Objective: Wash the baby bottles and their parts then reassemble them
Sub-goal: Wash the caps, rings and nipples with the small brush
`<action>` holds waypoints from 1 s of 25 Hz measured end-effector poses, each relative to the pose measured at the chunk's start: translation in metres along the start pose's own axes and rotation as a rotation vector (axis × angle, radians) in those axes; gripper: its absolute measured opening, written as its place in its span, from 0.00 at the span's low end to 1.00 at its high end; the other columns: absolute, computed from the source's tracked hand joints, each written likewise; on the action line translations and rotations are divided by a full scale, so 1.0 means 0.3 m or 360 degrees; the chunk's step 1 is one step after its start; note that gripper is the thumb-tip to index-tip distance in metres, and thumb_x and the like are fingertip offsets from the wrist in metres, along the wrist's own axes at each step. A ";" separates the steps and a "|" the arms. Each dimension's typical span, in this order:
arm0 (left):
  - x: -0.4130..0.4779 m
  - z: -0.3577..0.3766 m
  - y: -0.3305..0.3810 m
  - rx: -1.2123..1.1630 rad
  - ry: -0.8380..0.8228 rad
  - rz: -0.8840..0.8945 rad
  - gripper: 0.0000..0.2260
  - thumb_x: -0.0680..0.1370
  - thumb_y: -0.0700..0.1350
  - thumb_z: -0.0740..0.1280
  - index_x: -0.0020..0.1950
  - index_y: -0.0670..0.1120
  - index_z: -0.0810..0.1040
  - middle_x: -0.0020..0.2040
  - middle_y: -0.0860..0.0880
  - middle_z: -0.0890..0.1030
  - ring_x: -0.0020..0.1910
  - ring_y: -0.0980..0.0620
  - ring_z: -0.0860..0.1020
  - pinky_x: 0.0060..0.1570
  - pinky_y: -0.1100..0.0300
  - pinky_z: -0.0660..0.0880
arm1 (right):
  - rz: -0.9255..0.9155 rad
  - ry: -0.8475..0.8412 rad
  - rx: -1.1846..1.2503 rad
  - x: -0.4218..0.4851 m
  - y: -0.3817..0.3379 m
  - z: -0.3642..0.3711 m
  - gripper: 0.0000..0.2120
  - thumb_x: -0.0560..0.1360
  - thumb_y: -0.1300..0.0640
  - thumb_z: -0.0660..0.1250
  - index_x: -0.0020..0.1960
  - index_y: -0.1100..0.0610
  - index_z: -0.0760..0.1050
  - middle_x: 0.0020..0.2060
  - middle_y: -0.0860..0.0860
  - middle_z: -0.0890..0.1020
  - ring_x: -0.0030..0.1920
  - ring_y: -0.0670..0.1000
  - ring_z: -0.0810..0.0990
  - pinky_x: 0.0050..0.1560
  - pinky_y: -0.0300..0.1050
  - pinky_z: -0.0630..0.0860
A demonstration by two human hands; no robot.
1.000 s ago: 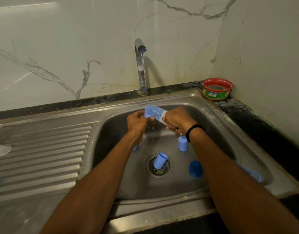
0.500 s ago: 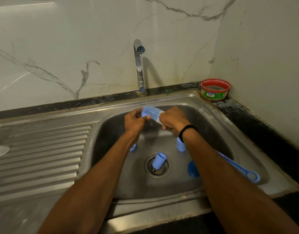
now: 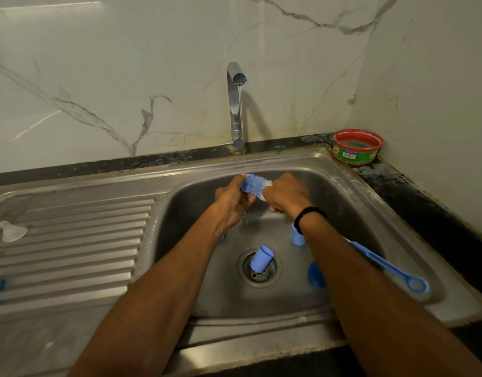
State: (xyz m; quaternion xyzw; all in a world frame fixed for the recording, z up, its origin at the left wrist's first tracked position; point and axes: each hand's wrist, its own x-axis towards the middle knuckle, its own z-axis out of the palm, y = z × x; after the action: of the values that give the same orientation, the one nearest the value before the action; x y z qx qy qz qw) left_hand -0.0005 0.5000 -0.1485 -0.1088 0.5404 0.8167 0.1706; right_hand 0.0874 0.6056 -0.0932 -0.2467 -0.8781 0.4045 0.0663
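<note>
From the head camera: gripping a blue bristled bottle brush (image 3: 255, 186) beneath the chrome tap (image 3: 235, 104), left hand (image 3: 232, 199) curled round its tip, right hand (image 3: 286, 193) clenched behind the bristles. Lying over the steel sink (image 3: 356, 202) drain, a pale blue plastic cylinder (image 3: 261, 258).

1. A single head-worn camera is looking forward and down from the near side of the sink (image 3: 343, 180).
2. It is facing the marble back wall (image 3: 125, 63), with the tap (image 3: 234, 104) standing above centre.
3. It is sitting close: both forearms are entering from the bottom edge, with the left hand (image 3: 231, 202) and right hand (image 3: 286, 194) meeting on the bottle brush (image 3: 254, 186) near centre.
4. The wide lens is taking in the drainboard (image 3: 84, 240) at left.
</note>
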 end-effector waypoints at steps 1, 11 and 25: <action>0.004 0.000 -0.001 0.0000 0.0000 0.0008 0.20 0.80 0.46 0.71 0.67 0.38 0.71 0.53 0.38 0.83 0.48 0.44 0.85 0.44 0.54 0.83 | 0.0028 -0.0039 0.0042 0.000 0.000 -0.002 0.06 0.76 0.56 0.66 0.41 0.56 0.73 0.30 0.53 0.79 0.32 0.50 0.80 0.33 0.41 0.77; 0.005 -0.014 0.015 0.0031 0.0060 0.0042 0.21 0.79 0.45 0.72 0.66 0.35 0.72 0.55 0.37 0.83 0.48 0.44 0.85 0.38 0.58 0.83 | 0.0084 -0.0119 0.0236 -0.019 -0.017 -0.003 0.03 0.77 0.59 0.65 0.45 0.58 0.74 0.28 0.53 0.78 0.27 0.47 0.76 0.23 0.35 0.69; -0.032 -0.006 0.031 0.0038 -0.0084 -0.0091 0.20 0.79 0.45 0.72 0.66 0.35 0.75 0.53 0.38 0.84 0.45 0.46 0.86 0.40 0.57 0.83 | 0.0121 0.0000 0.0178 -0.020 -0.013 -0.006 0.08 0.76 0.58 0.64 0.40 0.59 0.76 0.25 0.51 0.78 0.26 0.48 0.76 0.29 0.38 0.72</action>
State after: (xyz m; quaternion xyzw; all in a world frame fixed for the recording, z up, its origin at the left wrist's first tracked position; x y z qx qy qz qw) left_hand 0.0045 0.4934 -0.1379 -0.1005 0.5421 0.8076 0.2093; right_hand 0.0917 0.6017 -0.0887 -0.2757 -0.8441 0.4553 0.0644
